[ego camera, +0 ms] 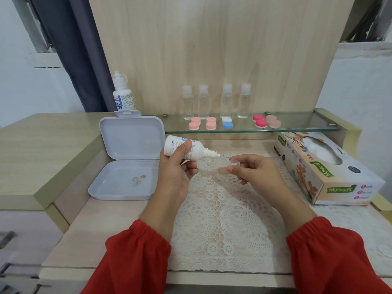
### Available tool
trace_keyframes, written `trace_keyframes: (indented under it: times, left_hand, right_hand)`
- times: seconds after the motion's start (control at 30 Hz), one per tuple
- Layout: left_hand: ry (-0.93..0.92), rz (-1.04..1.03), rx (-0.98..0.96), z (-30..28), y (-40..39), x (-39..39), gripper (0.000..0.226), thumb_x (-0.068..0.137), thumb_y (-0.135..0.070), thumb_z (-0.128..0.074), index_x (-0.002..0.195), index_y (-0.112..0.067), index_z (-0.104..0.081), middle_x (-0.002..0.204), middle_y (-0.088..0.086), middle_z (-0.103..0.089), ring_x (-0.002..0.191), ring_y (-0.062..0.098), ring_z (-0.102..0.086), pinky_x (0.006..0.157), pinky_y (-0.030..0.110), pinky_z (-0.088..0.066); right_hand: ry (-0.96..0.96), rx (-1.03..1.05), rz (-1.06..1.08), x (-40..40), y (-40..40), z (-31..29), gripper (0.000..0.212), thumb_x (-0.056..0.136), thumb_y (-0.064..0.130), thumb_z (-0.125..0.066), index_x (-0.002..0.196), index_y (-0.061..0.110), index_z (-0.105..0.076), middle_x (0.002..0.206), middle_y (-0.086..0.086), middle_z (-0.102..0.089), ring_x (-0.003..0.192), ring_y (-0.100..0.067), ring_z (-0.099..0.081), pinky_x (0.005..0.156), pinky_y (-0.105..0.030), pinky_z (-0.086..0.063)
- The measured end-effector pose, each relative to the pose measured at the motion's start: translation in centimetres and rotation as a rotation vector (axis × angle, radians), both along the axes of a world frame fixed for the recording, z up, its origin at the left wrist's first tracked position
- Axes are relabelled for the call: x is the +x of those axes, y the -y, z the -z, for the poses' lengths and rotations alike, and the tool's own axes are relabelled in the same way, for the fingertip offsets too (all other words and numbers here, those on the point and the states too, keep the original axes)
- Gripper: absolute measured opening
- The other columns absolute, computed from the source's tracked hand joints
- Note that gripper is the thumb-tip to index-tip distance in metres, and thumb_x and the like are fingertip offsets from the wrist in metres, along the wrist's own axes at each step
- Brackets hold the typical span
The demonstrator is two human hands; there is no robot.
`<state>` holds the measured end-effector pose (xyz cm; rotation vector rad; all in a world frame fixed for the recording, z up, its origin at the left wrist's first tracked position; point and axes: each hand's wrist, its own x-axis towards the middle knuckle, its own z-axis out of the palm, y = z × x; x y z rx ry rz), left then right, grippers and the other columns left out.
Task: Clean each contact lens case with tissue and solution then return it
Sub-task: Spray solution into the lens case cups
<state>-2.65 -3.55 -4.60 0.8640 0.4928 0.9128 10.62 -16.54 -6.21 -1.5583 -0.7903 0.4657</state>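
Two hands in red sleeves work above a lace mat [222, 219]. Left hand [176, 172] grips a white solution bottle [184, 150], fingers curled round it, nozzle tipped toward the right fingertips. Right hand [254, 172] pinches a clear contact lens case [228, 165] between thumb and fingers. Beyond the fingers, a glass shelf [297, 126] carries more coloured lens cases [227, 122].

Two bare hands, left [176, 172] and right [254, 172] | red long sleeves [135, 257] | gathered elastic cuffs at wrists
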Motion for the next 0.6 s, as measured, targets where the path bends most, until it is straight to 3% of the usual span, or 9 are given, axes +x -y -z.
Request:
trace_keyframes:
  times: [0.6]
  left_hand:
    - [-0.001, -0.039, 0.035, 0.00, -0.05, -0.08, 0.024, 0.084, -0.018, -0.069, 0.102, -0.020, -0.053, 0.077, 0.005, -0.061, 0.048, 0.011, -0.049, 0.043, 0.022, -0.044]
  right_hand:
    - [0.013, -0.004, 0.003, 0.10, -0.04, 0.11, 0.022, 0.074, 0.015, -0.081, 0.094, 0.016, -0.073, 0.071, -0.011, -0.053, 0.063, -0.019, -0.053, 0.063, -0.028, -0.050]
